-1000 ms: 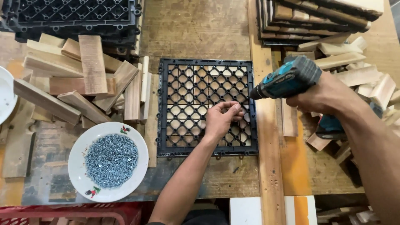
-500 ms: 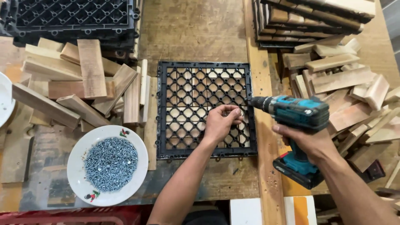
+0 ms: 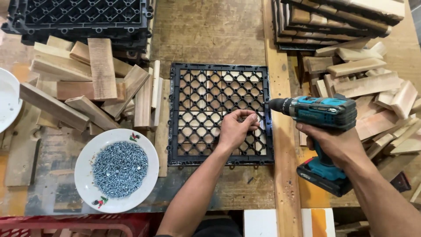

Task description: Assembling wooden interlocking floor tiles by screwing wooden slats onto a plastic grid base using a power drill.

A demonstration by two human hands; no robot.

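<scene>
A black plastic grid tile (image 3: 199,94) lies flat on the wooden bench with pale wood slats showing through its holes. My left hand (image 3: 237,127) rests on its right part, fingers pinched together on a small screw near the right edge. My right hand (image 3: 334,142) grips a teal cordless drill (image 3: 322,112), held sideways. The drill's bit points left at the tile's right edge, just beside my left fingertips.
A white bowl of screws (image 3: 117,169) sits at front left. Loose wood slats (image 3: 94,87) pile left of the tile and more (image 3: 372,96) at the right. Black grid tiles (image 3: 83,17) are stacked at the back left, finished tiles (image 3: 337,19) at the back right. A red crate (image 3: 66,226) lies at the front edge.
My right hand has swung the drill down and tipped it sideways, bringing the bit to the tile's right edge. My left hand has stayed pinched in the same spot.
</scene>
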